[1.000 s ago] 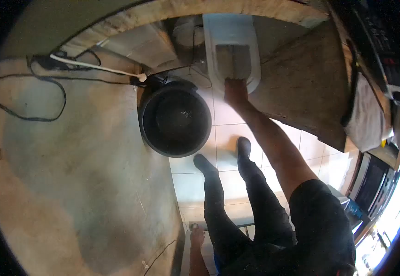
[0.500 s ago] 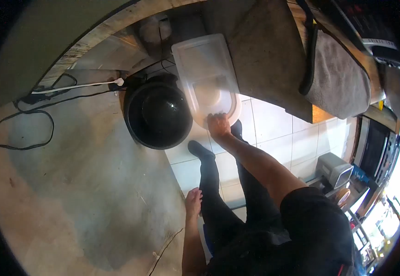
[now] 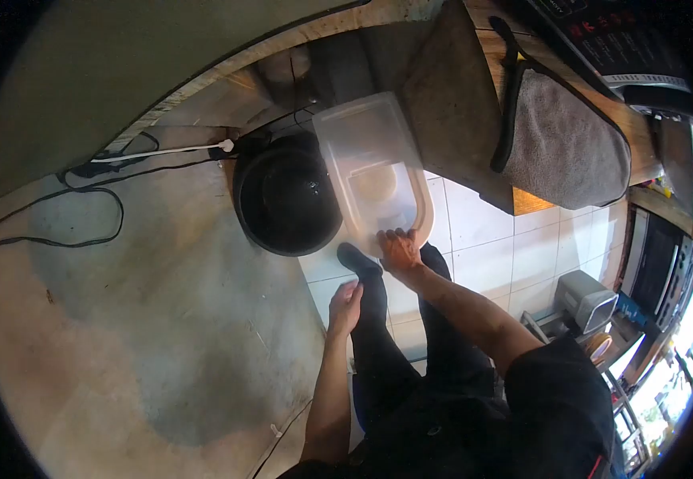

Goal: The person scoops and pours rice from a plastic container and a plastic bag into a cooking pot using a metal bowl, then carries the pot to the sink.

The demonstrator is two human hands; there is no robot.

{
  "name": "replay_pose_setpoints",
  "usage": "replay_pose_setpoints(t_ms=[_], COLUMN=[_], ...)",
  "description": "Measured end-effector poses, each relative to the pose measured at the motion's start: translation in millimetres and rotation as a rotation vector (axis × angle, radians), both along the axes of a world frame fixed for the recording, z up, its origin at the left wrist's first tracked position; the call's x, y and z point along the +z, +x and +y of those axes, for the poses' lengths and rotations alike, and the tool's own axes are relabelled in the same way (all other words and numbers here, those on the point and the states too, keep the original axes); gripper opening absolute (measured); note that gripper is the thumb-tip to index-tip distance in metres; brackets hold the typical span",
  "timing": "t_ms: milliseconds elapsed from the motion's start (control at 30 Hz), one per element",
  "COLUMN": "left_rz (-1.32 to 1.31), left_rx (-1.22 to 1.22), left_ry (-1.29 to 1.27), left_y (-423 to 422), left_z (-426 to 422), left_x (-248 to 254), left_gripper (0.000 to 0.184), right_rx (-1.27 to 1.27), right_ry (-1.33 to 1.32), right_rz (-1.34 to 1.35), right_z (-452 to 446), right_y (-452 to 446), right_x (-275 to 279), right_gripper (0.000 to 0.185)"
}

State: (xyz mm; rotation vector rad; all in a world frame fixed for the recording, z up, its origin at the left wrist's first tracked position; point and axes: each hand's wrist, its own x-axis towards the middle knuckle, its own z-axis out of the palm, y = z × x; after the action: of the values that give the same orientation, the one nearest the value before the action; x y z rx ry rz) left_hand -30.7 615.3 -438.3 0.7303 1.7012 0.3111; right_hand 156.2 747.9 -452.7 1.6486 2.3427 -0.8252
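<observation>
Forward, the right hand (image 3: 400, 249) grips a translucent container (image 3: 338, 132), something pale (image 3: 377, 184) showing through; the left hand (image 3: 345, 308) hangs half-curled, seemingly empty.

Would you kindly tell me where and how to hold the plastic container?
I'd grip the plastic container by its rounded rim, coming from the near side: that end, with the right hand on it, faces the person, and the black bucket crowds its left edge.

The container (image 3: 365, 130) is cloudy white, the bucket (image 3: 263, 214) black (perhaps charcoal inside), the towel (image 3: 567, 140) black-edged grey.
</observation>
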Motion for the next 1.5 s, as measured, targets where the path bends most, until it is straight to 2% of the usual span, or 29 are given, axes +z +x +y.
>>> replay_pose_setpoints(t_ms=[33,67,100,167,233,267,300,333,400,467,500,533,567,667,767,800,900,967,1000,1067,1100,1133,1200,1333,1400,1467,1500], left_rz=[-0.189,-0.381,-0.38,-0.833,-1.1,-1.132,-1.01,-0.933,-0.846,-0.595,-0.587,-0.683,-0.779,-0.619,-0.531,-0.479,-0.393,-0.332,-0.299,-0.272,-0.235,-0.232,-0.237,-0.243,-0.255,-0.074,-0.079], left_rx=[0.174,0.348,0.348,0.785,0.8,0.828,0.809,0.826,0.858,0.931,0.936,0.895,0.849,0.787,0.719,0.671,0.633,0.543,0.534,0.548,0.546,0.581,0.623,0.713,0.719,0.573,0.591], left_ry=[-0.057,-0.109,-0.104,-0.009,0.154,0.194,0.191,0.203,0.223,0.138,0.139,0.125,0.106,-0.098,-0.202,-0.221,-0.289,-0.253,-0.252,-0.253,-0.25,-0.251,-0.241,-0.201,-0.205,-0.063,-0.069], left_y=[6.8,13.4,18.5,28.8,30.2,29.7,31.7,34.0,35.0,33.5,29.9,25.7,21.0,12.6,-3.1,-8.8,-28.9,-38.5,-43.6,-51.5,-54.5,-56.6,-60.9,-57.7,-51.5,-44.7,-43.8], left_z=[27.0,50.9,67.4,93.3,128.0,143.7,155.0,159.5,156.9,139.5,126.7,110.5,95.4,70.4,46.0,34.7,18.0,-4.3,-15.1,-28.3,-33.9,-38.7,-52.5,-69.0,-73.2,-80.9,-75.4], left_x=[22.9,35.3,34.0,33.2,68.6,72.4,98.0,102.1,105.8,104.1,98.9,93.5,86.1,59.9,32.0,18.9,-2.3,-13.1,-21.1,-27.3,-28.6,-29.7,-32.6,-45.4,-51.5,-55.5,-50.3], left_gripper=[0.049,0.053,0.053,0.061,0.061,0.059,0.064,0.069,0.074,0.084,0.084,0.084,0.084,0.073,0.069,0.067,0.06,0.054,0.05,0.052,0.053,0.053,0.051,0.052,0.054,0.047,0.047], right_rx=[-0.001,-0.008,-0.014,0.054,0.016,0.024,0.034,0.045,-0.002,0.004,0.001,0.053,0.047,0.049,-0.018,-0.003,-0.005,0.058,0.025,-0.033,-0.059,-0.039,-0.104,0.008,0.236,0.205,0.159], right_ry=[-0.004,-0.022,-0.036,-0.097,-0.146,-0.127,-0.121,-0.116,0.096,0.072,0.051,0.003,-0.006,0.076,0.155,0.194,0.293,0.63,0.615,0.491,0.376,0.375,0.134,0.264,0.538,0.536,0.534], right_rz=[0.004,-0.031,-0.066,-0.049,-0.004,-0.014,-0.02,-0.026,0.045,0.071,0.088,-0.016,-0.012,0.151,0.219,0.159,0.017,0.046,0.175,0.271,0.236,0.232,0.6,0.458,0.618,0.668,0.722], right_z=[1.4,8.1,18.9,50.7,74.4,82.8,86.8,90.5,95.6,96.7,99.7,98.9,92.8,74.3,64.3,72.4,124.7,147.8,176.5,251.0,278.5,291.3,306.8,292.8,284.9,284.6,283.5], right_y=[-9.9,-21.3,-31.4,-45.8,-56.1,-58.9,-57.1,-55.4,-54.4,-48.0,-46.0,-47.0,-44.8,-39.0,-49.2,-55.7,-80.3,-74.1,-74.9,-76.8,-77.1,-73.5,-72.8,-99.0,-114.4,-128.9,-135.3], right_x=[21.9,46.9,73.9,137.8,171.3,174.2,171.6,168.8,157.8,162.2,168.5,174.6,170.7,145.6,114.3,103.7,103.4,47.0,34.3,35.0,43.0,52.9,66.8,51.6,30.9,19.1,14.5], right_gripper=[0.036,0.048,0.061,0.072,0.075,0.075,0.075,0.076,0.075,0.076,0.077,0.078,0.078,0.081,0.056,0.073,0.066,0.066,0.063,0.057,0.054,0.054,0.048,0.05,0.052,0.05,0.049])
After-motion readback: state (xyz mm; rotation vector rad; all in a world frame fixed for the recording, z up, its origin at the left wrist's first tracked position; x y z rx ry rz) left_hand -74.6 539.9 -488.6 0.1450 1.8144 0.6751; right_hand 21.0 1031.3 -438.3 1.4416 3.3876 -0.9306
